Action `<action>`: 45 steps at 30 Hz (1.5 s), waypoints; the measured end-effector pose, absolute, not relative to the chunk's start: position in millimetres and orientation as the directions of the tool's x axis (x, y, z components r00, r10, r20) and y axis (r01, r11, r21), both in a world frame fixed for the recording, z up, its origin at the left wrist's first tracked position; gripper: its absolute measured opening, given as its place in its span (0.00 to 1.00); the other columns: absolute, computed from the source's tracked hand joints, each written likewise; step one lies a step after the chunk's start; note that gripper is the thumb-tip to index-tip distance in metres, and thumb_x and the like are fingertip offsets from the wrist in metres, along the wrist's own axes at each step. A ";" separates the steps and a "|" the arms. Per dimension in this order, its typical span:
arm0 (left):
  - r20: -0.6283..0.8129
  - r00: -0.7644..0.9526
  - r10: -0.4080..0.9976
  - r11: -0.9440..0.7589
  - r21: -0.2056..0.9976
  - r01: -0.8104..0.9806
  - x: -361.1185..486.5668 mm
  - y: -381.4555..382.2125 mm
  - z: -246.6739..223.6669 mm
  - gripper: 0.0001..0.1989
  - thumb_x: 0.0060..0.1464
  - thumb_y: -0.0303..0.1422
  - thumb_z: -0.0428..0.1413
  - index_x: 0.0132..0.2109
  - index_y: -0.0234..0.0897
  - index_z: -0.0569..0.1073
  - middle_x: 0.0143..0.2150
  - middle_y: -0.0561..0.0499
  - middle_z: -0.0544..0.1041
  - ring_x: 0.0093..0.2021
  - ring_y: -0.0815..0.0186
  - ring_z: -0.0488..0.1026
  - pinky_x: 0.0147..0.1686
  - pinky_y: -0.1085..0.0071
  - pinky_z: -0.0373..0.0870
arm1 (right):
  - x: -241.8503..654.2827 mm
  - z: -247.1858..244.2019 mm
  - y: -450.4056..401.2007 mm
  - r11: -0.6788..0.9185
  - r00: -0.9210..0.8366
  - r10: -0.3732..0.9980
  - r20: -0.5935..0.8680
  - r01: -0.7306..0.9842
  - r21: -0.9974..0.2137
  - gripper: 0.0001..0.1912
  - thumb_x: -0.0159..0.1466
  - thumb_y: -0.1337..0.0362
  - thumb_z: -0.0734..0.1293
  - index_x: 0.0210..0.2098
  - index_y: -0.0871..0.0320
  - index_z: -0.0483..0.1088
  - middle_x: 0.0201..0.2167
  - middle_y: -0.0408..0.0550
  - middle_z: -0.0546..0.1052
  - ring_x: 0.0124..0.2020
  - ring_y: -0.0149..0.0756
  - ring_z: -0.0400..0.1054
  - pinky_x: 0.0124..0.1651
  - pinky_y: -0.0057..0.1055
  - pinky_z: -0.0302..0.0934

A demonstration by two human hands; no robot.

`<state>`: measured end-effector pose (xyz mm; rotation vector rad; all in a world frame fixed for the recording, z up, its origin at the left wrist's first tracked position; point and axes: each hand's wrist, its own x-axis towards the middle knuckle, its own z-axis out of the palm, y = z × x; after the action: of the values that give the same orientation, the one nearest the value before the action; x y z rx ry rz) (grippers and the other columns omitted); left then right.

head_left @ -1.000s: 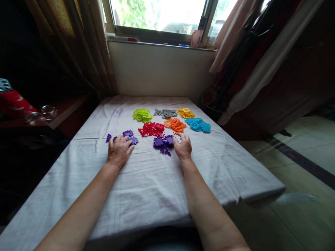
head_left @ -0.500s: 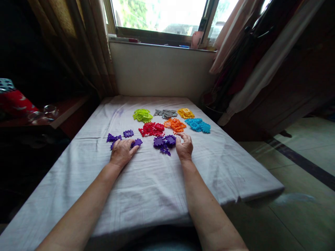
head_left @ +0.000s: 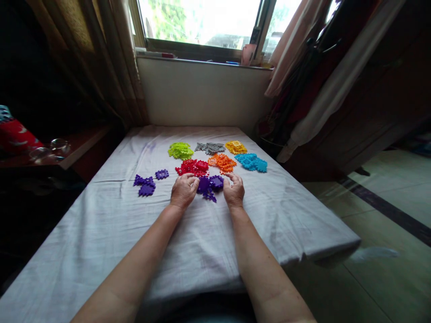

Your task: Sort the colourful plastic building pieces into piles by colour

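My left hand (head_left: 184, 190) is at the left edge of a small heap of purple interlocking plastic tiles (head_left: 208, 186). Its bent fingers grip a purple tile at that edge, partly hidden behind the fingertips. On the heap's other side rests my right hand (head_left: 234, 190), fingers curved and thumb apart, holding nothing I can see. Farther left lies a loose group of purple tiles (head_left: 147, 189), with a single purple tile (head_left: 162, 174) just beyond it. Red pieces (head_left: 192, 167) and orange pieces (head_left: 222, 163) are piled right behind the hands.
Lime green (head_left: 181, 151), grey (head_left: 210, 148), yellow (head_left: 236, 146) and blue (head_left: 251, 162) piles form the back of the layout. A white cloth (head_left: 111, 233) covers the table. Drinking glasses (head_left: 59, 146) stand on a side cabinet at left; a window ledge (head_left: 202, 62) runs behind.
My left hand has moved right from the loose purple tiles to the heap, bringing one tile along. The right hand stays beside the heap. The view has shifted slightly.
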<state>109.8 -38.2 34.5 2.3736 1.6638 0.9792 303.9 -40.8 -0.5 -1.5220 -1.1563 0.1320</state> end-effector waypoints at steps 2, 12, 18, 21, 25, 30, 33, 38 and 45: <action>0.451 0.212 0.867 -0.410 0.403 0.818 115.9 -37.3 30.3 0.17 0.64 0.40 0.48 0.41 0.42 0.81 0.52 0.45 0.78 0.53 0.58 0.73 0.55 0.59 0.68 | 305.0 -3.0 -38.9 0.154 0.511 0.698 0.503 0.578 -0.801 0.14 0.59 0.66 0.63 0.41 0.56 0.78 0.46 0.54 0.77 0.50 0.41 0.70 0.58 0.40 0.63; 0.346 0.012 0.938 -0.091 0.213 0.973 46.6 -4.6 41.7 0.18 0.59 0.41 0.52 0.52 0.40 0.77 0.61 0.38 0.73 0.60 0.48 0.67 0.59 0.49 0.61 | 305.0 -5.4 -38.7 0.137 0.542 0.698 0.468 0.540 -0.830 0.15 0.58 0.65 0.62 0.41 0.56 0.78 0.44 0.53 0.77 0.44 0.39 0.70 0.51 0.36 0.66; 0.128 -0.012 0.992 0.006 0.051 0.999 -1.2 22.3 48.1 0.18 0.55 0.46 0.52 0.44 0.40 0.78 0.48 0.38 0.81 0.53 0.44 0.72 0.58 0.42 0.56 | 307.2 -8.8 -36.8 0.148 0.573 0.676 0.463 0.511 -0.847 0.14 0.59 0.63 0.62 0.39 0.57 0.78 0.42 0.53 0.78 0.43 0.40 0.71 0.51 0.37 0.65; 0.146 0.008 0.989 -0.013 0.034 0.999 -2.1 22.2 51.6 0.18 0.55 0.48 0.53 0.43 0.42 0.78 0.47 0.41 0.82 0.52 0.47 0.73 0.59 0.44 0.54 | 308.1 -10.2 -34.9 0.147 0.577 0.652 0.491 0.539 -0.829 0.14 0.59 0.63 0.62 0.39 0.57 0.78 0.40 0.52 0.78 0.41 0.39 0.71 0.50 0.36 0.66; 0.215 0.073 0.974 -0.098 0.106 0.990 19.9 6.9 59.4 0.20 0.59 0.49 0.51 0.49 0.43 0.77 0.49 0.42 0.81 0.52 0.49 0.75 0.54 0.52 0.61 | 307.2 -9.2 -33.9 0.148 0.581 0.635 0.509 0.556 -0.818 0.14 0.59 0.63 0.62 0.39 0.56 0.78 0.39 0.52 0.78 0.41 0.39 0.71 0.51 0.36 0.66; 0.331 0.300 0.895 -0.376 0.197 0.905 76.6 -23.3 63.7 0.22 0.59 0.49 0.54 0.55 0.44 0.74 0.53 0.44 0.80 0.55 0.53 0.74 0.60 0.53 0.58 | 303.8 -5.3 -37.0 0.118 0.588 0.680 0.439 0.504 -0.856 0.14 0.58 0.65 0.62 0.40 0.57 0.77 0.42 0.53 0.78 0.44 0.41 0.71 0.55 0.39 0.64; 0.350 0.378 0.857 -0.457 0.181 0.871 107.0 -35.0 62.1 0.22 0.57 0.48 0.57 0.55 0.44 0.74 0.54 0.44 0.79 0.55 0.52 0.73 0.63 0.50 0.54 | 302.0 -4.4 -39.3 0.098 0.566 0.701 0.435 0.528 -0.844 0.14 0.58 0.66 0.62 0.41 0.57 0.77 0.45 0.54 0.78 0.49 0.43 0.71 0.58 0.42 0.63; 0.326 0.436 0.839 -0.502 0.151 0.852 132.5 -39.3 60.2 0.22 0.57 0.47 0.57 0.54 0.41 0.74 0.52 0.42 0.80 0.55 0.51 0.73 0.63 0.47 0.52 | 301.5 -5.4 -39.7 0.064 0.530 0.742 0.412 0.555 -0.829 0.14 0.60 0.66 0.62 0.41 0.56 0.77 0.48 0.54 0.78 0.53 0.44 0.70 0.61 0.44 0.61; 0.310 0.385 0.869 -0.456 0.201 0.867 122.7 -36.7 60.5 0.21 0.59 0.48 0.55 0.54 0.43 0.74 0.57 0.45 0.77 0.58 0.53 0.71 0.64 0.49 0.52 | 302.0 -2.7 -40.3 0.025 0.525 0.772 0.358 0.538 -0.843 0.14 0.61 0.65 0.63 0.43 0.55 0.77 0.49 0.52 0.77 0.54 0.42 0.69 0.63 0.41 0.60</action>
<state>122.7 -36.7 60.5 2.6098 1.6348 0.5903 302.0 -40.3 -2.7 -1.6420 -1.1309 0.2608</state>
